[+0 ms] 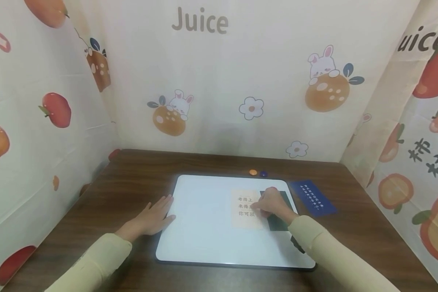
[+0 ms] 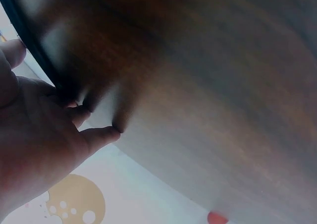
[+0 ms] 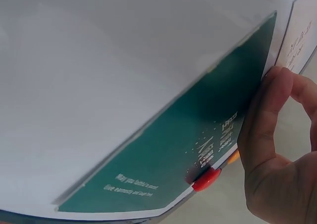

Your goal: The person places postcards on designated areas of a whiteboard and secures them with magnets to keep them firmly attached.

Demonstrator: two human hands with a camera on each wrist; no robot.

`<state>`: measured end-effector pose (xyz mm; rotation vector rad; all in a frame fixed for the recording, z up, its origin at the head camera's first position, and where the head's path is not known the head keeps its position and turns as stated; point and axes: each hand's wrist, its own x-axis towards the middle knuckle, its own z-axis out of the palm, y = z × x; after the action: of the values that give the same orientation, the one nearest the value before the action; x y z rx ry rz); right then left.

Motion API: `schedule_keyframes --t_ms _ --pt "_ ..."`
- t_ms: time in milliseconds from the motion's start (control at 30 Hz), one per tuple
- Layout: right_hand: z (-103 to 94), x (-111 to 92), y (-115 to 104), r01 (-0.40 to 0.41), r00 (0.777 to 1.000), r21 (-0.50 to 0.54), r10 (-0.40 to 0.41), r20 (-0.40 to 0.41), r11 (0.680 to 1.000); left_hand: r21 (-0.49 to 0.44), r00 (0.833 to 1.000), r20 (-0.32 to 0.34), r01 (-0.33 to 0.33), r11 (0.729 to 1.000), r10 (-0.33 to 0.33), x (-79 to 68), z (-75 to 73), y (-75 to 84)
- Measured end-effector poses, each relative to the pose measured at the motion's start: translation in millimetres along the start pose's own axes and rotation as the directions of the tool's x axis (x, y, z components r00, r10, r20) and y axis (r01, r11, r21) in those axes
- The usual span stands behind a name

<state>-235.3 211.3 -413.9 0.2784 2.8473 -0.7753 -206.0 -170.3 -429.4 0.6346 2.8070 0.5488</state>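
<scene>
Plainly cream card [image 1: 245, 207] (three dark text lines), right hand [image 1: 273, 202] at edge.

Three cards, I'm counting: one cream card [image 1: 244, 209], one green card [image 3: 168, 149], one blue card [image 1: 315, 198]. Little round pieces? Also three, an orange piece [image 1: 253, 172], a dark blue piece [image 1: 264, 174] and a red piece [image 3: 206, 180]. Just the one whiteboard [image 1: 200, 227] and one bench [image 1: 131, 178]. Two hands lol, a left hand [image 1: 151, 215] and a right hand [image 1: 273, 203]. The back curtain [image 1: 219, 61] has two rabbits [image 1: 322, 67], two flowers [image 1: 251, 108], one "Juice" [image 1: 200, 21].
</scene>
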Motion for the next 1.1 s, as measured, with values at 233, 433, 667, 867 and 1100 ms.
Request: schedule_keyframes --t_ms 233,433,667,867,1100 --pt "-1.2 2.4 -0.1 -0.004 1.000 0.017 0.004 0.010 1.000 0.002 1.000 0.001 -0.002 1.000 0.002 0.9 0.4 -0.6" --pt "-8.3 5.4 1.5 -0.005 1.000 0.055 0.004 0.013 0.998 -0.001 1.000 0.006 0.004 1.000 -0.004 0.4 1.1 -0.6" --pt "-26.2 11.6 5.4 0.058 0.998 0.112 -0.057 -0.014 0.992 -0.005 1.000 0.009 0.007 1.000 -0.007 -0.7 -0.9 1.1" --pt "-42.6 18.9 10.1 0.080 0.996 0.163 -0.073 -0.049 0.983 -0.010 1.000 0.003 0.006 1.000 -0.006 -1.3 -2.2 2.6" --pt "-55.8 32.5 15.5 0.175 0.983 0.138 -0.165 -0.078 0.975 -0.015 1.000 0.001 0.006 1.000 -0.006 -1.6 -2.4 3.8"
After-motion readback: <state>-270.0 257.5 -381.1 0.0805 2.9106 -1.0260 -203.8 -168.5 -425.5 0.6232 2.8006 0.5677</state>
